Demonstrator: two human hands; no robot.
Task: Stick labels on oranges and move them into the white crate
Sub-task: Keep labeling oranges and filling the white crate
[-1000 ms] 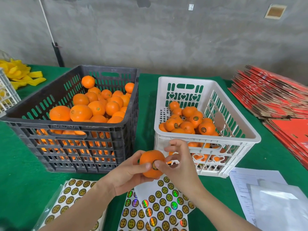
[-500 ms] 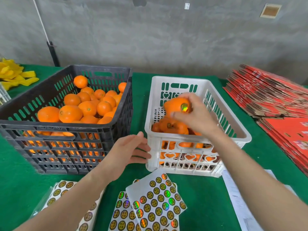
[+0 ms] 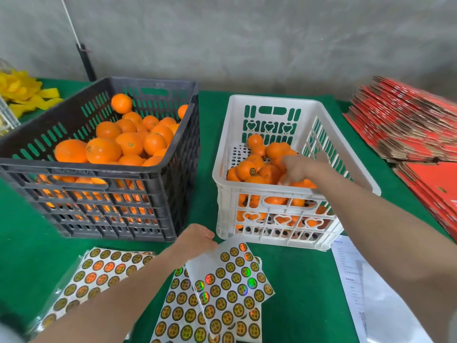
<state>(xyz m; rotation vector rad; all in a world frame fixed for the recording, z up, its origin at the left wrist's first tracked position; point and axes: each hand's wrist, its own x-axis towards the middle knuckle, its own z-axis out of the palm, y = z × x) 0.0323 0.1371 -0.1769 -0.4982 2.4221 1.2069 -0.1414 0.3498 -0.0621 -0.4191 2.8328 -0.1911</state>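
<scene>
Left hand (image 3: 197, 240) rests at the top edge of a label sheet (image 3: 232, 280), fingers curled and touching the bare backing; whether they pinch it cannot be told. More sheets (image 3: 99, 273) lie under and to the left of that forearm, all on the green cloth (image 3: 296, 280). A printed paper (image 3: 351, 268) lies below the right forearm.

Right hand (image 3: 295, 169) reaches over the near rim into the white crate (image 3: 222, 149), fingers pointing down onto the labelled oranges (image 3: 247, 169) piled inside. Motion blur hides its grip: released or grasping cannot be told.

Ahead of the left hand, just left of the white crate, stands a black crate (image 3: 99, 206) holding unlabelled oranges (image 3: 128, 143).

Farther right of the right hand lies a stack of red cartons (image 3: 408, 125). Far left, beyond the black crate, lie yellow strips (image 3: 22, 90).
</scene>
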